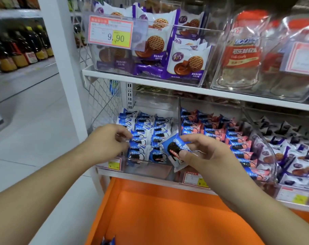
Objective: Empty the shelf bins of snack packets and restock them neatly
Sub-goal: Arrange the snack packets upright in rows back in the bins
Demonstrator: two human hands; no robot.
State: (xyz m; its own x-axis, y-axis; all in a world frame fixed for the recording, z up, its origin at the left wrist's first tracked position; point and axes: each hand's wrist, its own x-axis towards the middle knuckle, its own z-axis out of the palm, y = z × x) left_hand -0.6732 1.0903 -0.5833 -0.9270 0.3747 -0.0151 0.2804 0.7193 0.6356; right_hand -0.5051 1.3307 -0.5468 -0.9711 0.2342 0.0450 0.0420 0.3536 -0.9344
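Note:
A clear shelf bin [150, 169] on the lower shelf holds several blue and white cookie packets [145, 131] stood in rows. My right hand [203, 152] pinches one blue and white cookie packet [173, 151] between thumb and fingers, just in front of that bin. My left hand [111, 140] is at the bin's left front, its curled fingertips touching a packet in the left row. An orange tray [168, 214] lies below the shelf, with one blue packet [108, 241] at its near edge.
To the right stand a bin of blue and pink packets [226, 137] and a bin of purple packets [295, 152]. The upper shelf carries a bin of purple biscuit packs [185, 62] with a price tag [111, 32], and red candy bags [242, 53]. Bottles [21, 50] line a far-left shelf.

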